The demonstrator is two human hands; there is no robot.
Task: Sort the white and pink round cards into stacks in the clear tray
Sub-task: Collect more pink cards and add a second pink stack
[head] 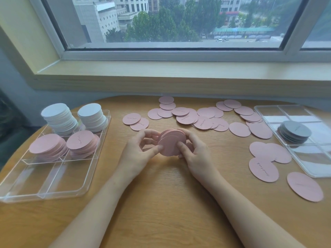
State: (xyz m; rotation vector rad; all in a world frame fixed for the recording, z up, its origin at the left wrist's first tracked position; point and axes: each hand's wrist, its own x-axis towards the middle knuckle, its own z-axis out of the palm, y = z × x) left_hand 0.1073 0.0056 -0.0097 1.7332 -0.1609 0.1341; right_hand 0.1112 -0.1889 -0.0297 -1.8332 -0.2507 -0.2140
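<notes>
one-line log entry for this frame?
hands: left + right hold pink card stack | tray: front compartments empty | loose pink cards remain

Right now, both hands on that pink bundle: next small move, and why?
Probably carry the pink bundle left to the clear tray. Left hand and right hand already hold it squared; two front compartments look unfilled, while the pink stacks behind are tall.
</notes>
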